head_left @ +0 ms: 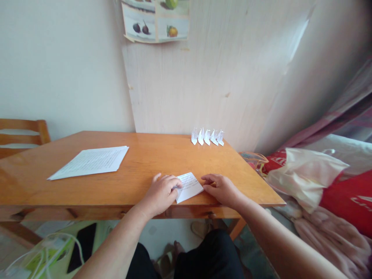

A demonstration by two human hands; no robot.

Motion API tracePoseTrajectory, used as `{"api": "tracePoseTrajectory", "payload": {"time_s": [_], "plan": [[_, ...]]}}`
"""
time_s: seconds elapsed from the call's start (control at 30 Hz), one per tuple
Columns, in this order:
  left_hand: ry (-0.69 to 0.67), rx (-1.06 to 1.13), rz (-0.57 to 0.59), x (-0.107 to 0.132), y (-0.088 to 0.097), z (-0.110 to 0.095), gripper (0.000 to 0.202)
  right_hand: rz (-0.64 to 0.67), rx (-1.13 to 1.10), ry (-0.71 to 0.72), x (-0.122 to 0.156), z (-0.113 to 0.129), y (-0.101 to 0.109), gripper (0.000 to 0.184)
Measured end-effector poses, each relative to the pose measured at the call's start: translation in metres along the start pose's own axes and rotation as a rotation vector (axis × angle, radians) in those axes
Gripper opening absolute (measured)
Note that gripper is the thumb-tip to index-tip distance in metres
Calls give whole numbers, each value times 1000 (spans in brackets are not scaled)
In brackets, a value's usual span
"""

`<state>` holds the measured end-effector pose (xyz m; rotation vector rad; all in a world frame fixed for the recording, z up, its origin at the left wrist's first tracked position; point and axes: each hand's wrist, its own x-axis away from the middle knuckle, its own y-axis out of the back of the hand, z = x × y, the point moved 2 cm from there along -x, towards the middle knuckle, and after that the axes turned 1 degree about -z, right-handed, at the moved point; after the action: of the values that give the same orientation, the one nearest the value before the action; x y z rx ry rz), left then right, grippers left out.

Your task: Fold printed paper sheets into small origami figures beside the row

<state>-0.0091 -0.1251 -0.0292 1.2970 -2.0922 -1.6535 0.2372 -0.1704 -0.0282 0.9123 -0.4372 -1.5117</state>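
A folded piece of printed paper [190, 189] lies near the front edge of the wooden table, with lines of text on its upper part and a blank lower part. My left hand [164, 192] is at its left side, with curled fingers closed over that edge; the fingertips are partly hidden. At the paper's right corner is my right hand [219, 188], its fingers loosely bent and thumb apart from them, close to the corner or just touching it. Several small folded paper figures [207, 137], white with print, stand in a row at the table's back right.
A stack of printed sheets [90, 162] lies on the left of the wooden table [151, 155]. A wooden chair [23, 131] stands at far left. Bags [308, 170] and cloth are heaped at right. A poster of fruit [157, 19] hangs on the wall.
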Motion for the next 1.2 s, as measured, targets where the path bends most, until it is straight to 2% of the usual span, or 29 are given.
{"api": "tracePoseTrajectory", "payload": {"time_s": [0.17, 0.47, 0.57, 0.8, 1.2], "plan": [[5, -5, -1, 0, 0, -1, 22, 50, -32, 8, -1, -1, 2, 34], [16, -2, 22, 2, 6, -9, 18, 47, 77, 367, -2, 8, 4, 33], [8, 0, 40, 2, 9, -10, 17, 63, 103, 433, -4, 13, 7, 30], [-24, -19, 90, -6, 21, -10, 19, 115, 172, 449, -8, 28, 13, 26], [18, 59, 66, 7, 15, -2, 17, 264, 137, 513, -14, 28, 16, 26]]}}
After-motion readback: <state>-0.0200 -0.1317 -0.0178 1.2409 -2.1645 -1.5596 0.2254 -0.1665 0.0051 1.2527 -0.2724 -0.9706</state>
